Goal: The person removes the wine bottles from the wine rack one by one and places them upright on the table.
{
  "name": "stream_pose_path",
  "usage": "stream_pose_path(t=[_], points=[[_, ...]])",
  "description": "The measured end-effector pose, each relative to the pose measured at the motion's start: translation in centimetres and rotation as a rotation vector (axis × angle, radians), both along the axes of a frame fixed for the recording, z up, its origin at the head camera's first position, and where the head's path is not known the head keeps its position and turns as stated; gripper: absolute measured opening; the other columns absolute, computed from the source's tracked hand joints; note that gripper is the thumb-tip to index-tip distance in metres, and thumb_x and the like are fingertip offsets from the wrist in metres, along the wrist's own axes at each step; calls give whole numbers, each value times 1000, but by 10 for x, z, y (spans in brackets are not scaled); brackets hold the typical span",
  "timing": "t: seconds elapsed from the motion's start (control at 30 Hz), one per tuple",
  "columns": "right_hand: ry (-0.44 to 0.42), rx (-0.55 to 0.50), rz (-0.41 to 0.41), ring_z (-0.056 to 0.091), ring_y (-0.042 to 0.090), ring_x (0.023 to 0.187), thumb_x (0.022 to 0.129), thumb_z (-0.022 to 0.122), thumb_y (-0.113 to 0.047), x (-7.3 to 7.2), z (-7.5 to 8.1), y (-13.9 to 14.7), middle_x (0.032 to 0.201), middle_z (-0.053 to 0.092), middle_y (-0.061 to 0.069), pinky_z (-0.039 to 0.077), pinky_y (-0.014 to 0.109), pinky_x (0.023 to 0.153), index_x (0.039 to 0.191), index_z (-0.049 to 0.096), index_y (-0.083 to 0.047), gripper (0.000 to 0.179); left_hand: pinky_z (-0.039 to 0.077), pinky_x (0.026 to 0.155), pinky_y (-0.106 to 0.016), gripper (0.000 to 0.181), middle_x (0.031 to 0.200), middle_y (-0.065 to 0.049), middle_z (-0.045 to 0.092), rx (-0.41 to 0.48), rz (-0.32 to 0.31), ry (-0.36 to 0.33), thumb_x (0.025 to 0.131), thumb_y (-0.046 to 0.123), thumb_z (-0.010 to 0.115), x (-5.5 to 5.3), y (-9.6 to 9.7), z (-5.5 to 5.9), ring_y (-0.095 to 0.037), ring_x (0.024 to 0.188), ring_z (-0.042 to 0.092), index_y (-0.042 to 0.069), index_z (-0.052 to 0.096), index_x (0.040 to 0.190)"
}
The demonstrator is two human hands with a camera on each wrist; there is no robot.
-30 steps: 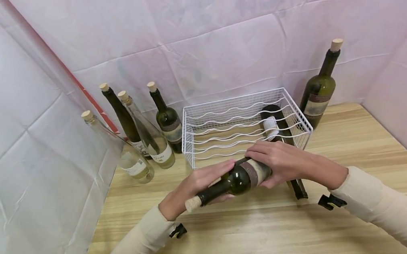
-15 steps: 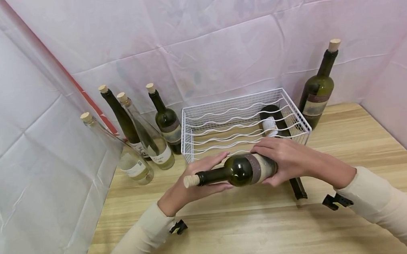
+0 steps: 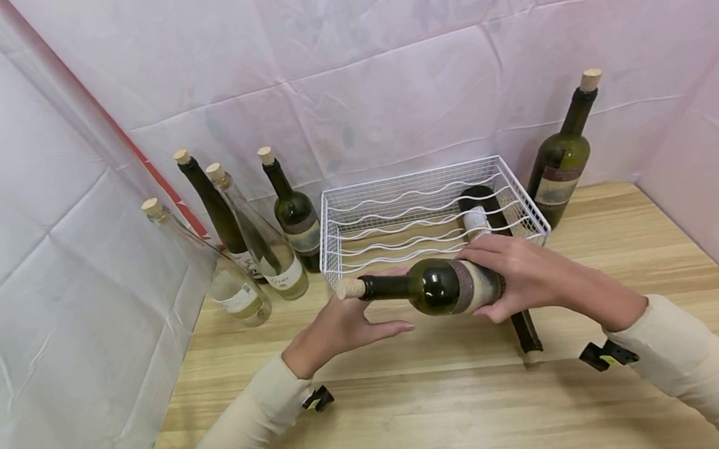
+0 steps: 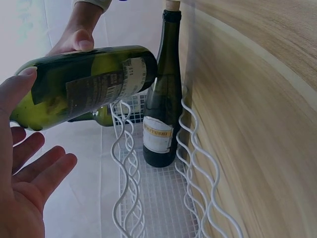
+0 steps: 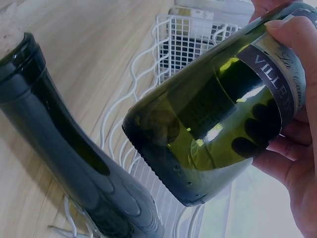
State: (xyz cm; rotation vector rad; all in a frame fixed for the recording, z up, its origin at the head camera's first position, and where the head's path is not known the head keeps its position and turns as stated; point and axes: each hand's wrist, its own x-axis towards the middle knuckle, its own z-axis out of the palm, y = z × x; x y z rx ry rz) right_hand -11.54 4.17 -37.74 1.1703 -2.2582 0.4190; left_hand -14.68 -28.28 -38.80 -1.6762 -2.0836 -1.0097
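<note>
A green wine bottle [image 3: 436, 288] with a cork and a maroon-and-cream label is held nearly level in front of the rack, neck toward the left. My right hand [image 3: 527, 274] grips its body from the base side. Beside the neck, my left hand [image 3: 340, 332] has its thumb and fingers spread apart; the left wrist view shows the bottle passing between them, ungripped. Behind is a white wire wine rack [image 3: 336, 251] with wavy rails. A dark corked bottle [image 4: 161, 94] with a white label lies at its right end, its neck [image 3: 526, 335] sticking out the front.
Left of the rack stand corked bottles: two clear ones [image 3: 286, 277] [image 3: 240, 299], a slim dark one [image 3: 213, 202] and a green one [image 3: 298, 219]. Another green bottle [image 3: 560, 164] stands at the rack's back right. White sheeting [image 3: 389, 122] walls the wooden table [image 3: 428, 418].
The held bottle has turned from slanting to nearly level and shifted right and slightly up with my right hand. My left hand has loosened from it, its fingers spreading.
</note>
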Motion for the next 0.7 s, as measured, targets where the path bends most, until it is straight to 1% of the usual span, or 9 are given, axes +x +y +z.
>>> stream_pose_path(t=[0.1, 0.2, 0.27, 0.4, 0.47, 0.57, 0.67, 0.7], points=[[11, -14, -11, 69, 17, 87, 43, 92, -36, 0, 1, 5, 105, 72, 3, 59, 35, 66, 115, 72, -6, 80, 49, 115, -28, 71, 139, -9, 69, -43, 51, 49, 81, 29, 91, 1, 2, 1, -21, 133, 64, 5, 61, 141], [9, -27, -27, 69, 18, 86, 43, 92, -36, 0, 3, 9, 105, 73, 3, 59, 35, 67, 114, 72, -6, 79, 51, 113, -27, 70, 139, -6, 69, -57, 70, 74, 82, 31, 90, 0, 5, -1, -18, 132, 64, 8, 61, 141], [7, -45, -31, 69, 17, 86, 44, 92, -36, 0, 4, 12, 104, 73, 2, 58, 32, 67, 112, 73, -7, 76, 52, 112, -28, 71, 139, -9, 69, -43, 60, 103, 81, 31, 90, -2, 7, -2, -20, 131, 65, 6, 61, 141], [-3, -96, -22, 67, 16, 85, 47, 92, -36, -1, 6, 20, 103, 73, 2, 55, 23, 70, 112, 73, -6, 74, 52, 112, -28, 71, 135, -15, 70, 1, 33, 181, 79, 29, 92, -4, 12, -5, -24, 127, 68, -2, 63, 136], [2, -125, -10, 68, 18, 85, 52, 91, -38, -2, 6, 24, 103, 74, 4, 54, 18, 74, 111, 74, -4, 71, 52, 112, -28, 71, 133, -16, 71, 10, 29, 213, 78, 29, 92, -4, 13, -7, -25, 124, 69, -4, 64, 134], [11, -167, 1, 68, 20, 88, 64, 88, -48, -3, 6, 31, 103, 75, 8, 52, 12, 81, 111, 74, -1, 68, 51, 113, -28, 71, 132, -16, 71, -6, 31, 230, 79, 31, 91, -5, 16, -9, -26, 125, 69, -4, 64, 135], [-12, -200, 3, 66, 14, 94, 72, 82, -55, -4, 6, 37, 103, 75, 8, 49, 8, 86, 112, 74, -2, 67, 50, 114, -28, 70, 133, -16, 71, -38, 38, 237, 82, 32, 89, -7, 19, -12, -26, 126, 69, -3, 63, 136], [-21, -211, 2, 66, 11, 96, 72, 82, -55, -3, 6, 39, 103, 75, 7, 48, 7, 87, 113, 74, -3, 66, 50, 115, -27, 69, 134, -15, 71, -50, 40, 239, 82, 33, 89, -7, 20, -13, -25, 126, 68, -2, 63, 136]])
